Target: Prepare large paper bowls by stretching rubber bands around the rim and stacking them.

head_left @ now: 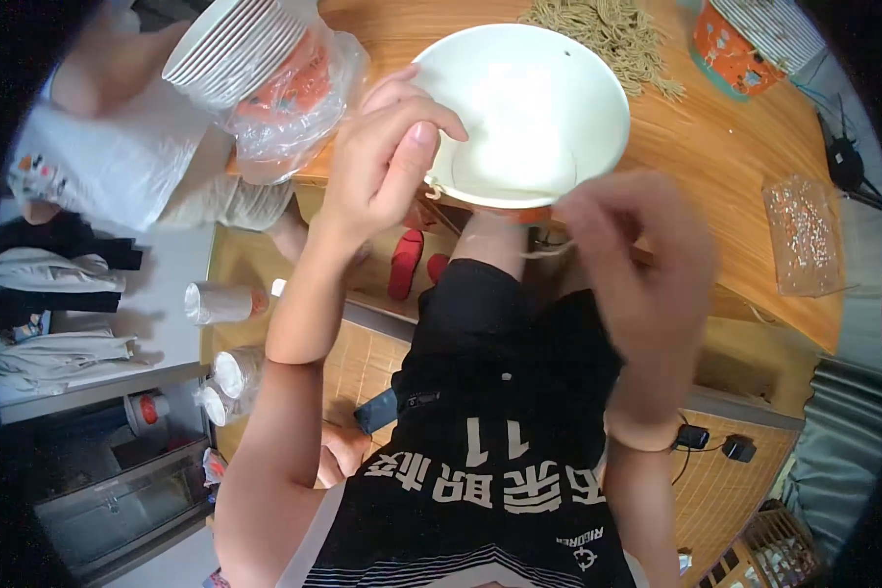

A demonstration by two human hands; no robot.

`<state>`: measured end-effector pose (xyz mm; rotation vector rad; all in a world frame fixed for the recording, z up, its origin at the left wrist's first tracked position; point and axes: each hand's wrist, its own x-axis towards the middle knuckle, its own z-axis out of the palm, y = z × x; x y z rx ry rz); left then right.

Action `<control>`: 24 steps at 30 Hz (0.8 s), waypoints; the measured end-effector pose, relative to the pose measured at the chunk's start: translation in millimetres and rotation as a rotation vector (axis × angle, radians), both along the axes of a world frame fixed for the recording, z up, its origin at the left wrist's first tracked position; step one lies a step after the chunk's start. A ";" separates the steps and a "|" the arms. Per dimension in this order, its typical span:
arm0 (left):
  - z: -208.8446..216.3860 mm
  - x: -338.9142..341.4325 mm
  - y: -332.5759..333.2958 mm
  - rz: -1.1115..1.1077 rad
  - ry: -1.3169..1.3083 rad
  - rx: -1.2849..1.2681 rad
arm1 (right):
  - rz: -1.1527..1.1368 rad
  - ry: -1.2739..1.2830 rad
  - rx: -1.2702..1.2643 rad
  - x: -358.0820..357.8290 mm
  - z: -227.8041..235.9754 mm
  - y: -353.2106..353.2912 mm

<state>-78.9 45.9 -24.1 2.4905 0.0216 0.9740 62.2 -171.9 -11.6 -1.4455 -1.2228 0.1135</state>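
Note:
A paper bucket (519, 108), white inside with some orange outside, leans toward me at the table's near edge. My left hand (387, 147) is at its left rim, fingers bent, the index finger reaching over the edge. Just below that hand, a small knot of beige cord (434, 186) sits at the rim. My right hand (647, 255), smeared by motion, is just off the bucket's lower right with thumb and fingers pinched together. A thin piece of cord (547, 253) trails from beside those fingertips.
Beige cords (608, 39) lie heaped behind the bucket. A plastic-wrapped stack of buckets (294, 88) stands left, and another stack (740, 54) far right. On the wooden table (715, 176) is a clear tray of small beads (802, 235). Another person (118, 147) is at the left.

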 end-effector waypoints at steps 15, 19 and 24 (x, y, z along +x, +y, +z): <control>28.1 20.6 96.0 -0.380 0.157 0.033 | 0.228 0.043 -0.324 157.4 53.4 26.6; 63.6 -14.0 55.8 -0.032 -0.151 -0.245 | 0.127 0.077 -0.256 145.5 51.5 19.4; 32.5 -19.5 -92.2 -0.040 -0.166 -0.008 | 0.300 0.480 -0.144 101.5 28.9 10.0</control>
